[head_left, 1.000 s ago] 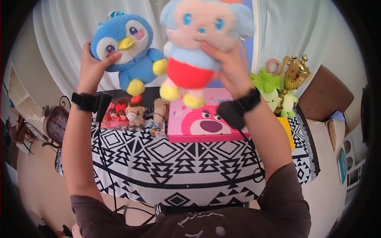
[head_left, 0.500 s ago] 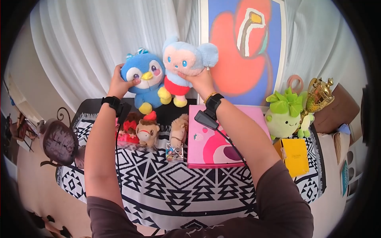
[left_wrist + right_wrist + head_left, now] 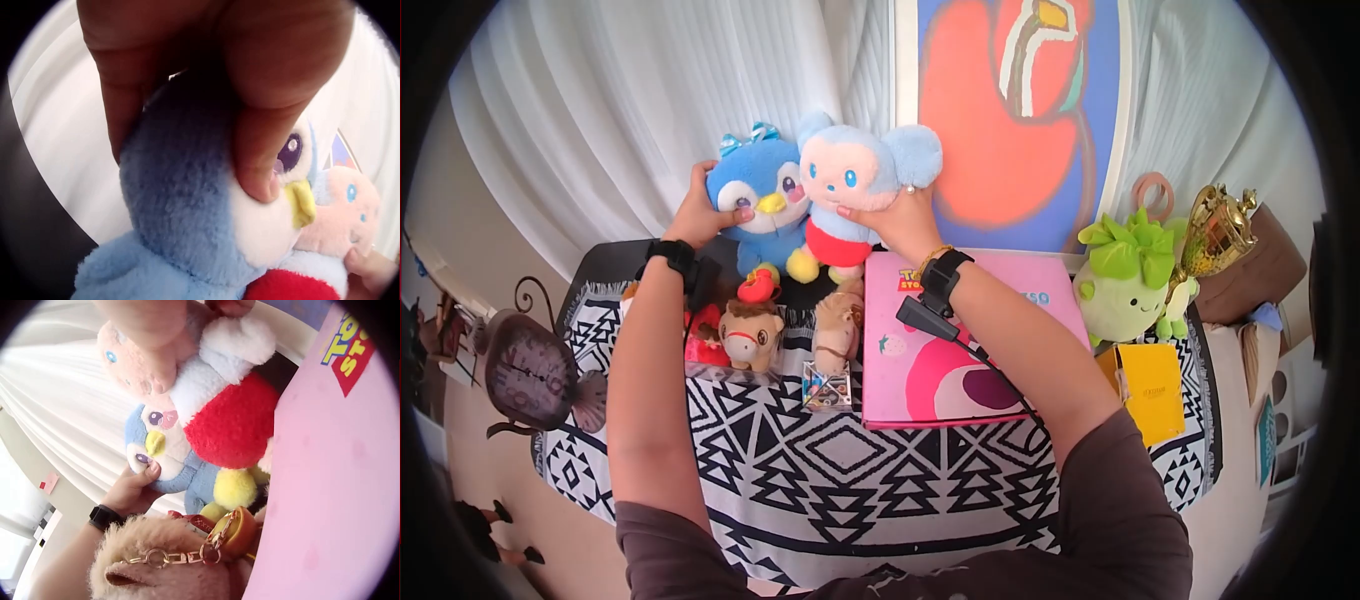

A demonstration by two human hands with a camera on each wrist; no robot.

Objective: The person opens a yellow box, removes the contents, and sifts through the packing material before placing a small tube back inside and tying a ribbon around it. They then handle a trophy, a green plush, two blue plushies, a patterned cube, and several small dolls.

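Observation:
At the back of the table, the left hand (image 3: 698,212) grips the head of a blue penguin plush (image 3: 762,240), its thumb pressed beside the beak. In the left wrist view that thumb sinks into the white cheek of the penguin (image 3: 181,187). The right hand (image 3: 908,222) grips a light-blue, big-eared plush in red shorts (image 3: 840,245) under its head, thumb on the chin. Side by side, the two plushes touch. The right wrist view shows the red shorts (image 3: 231,419) in front of the penguin's body (image 3: 200,484).
In front of the plushes are a boxed brown horse (image 3: 750,335) and a tan horse plush (image 3: 836,330). A pink box (image 3: 900,380) lies to their right. Farther right are a green plush (image 3: 1125,300), a gold trophy (image 3: 1215,235) and a yellow box (image 3: 1152,395). A framed picture (image 3: 970,130) stands behind.
Both plushes have come down from in front of the camera to the back of the table. Over the last half second they shifted slightly closer together, still gripped.

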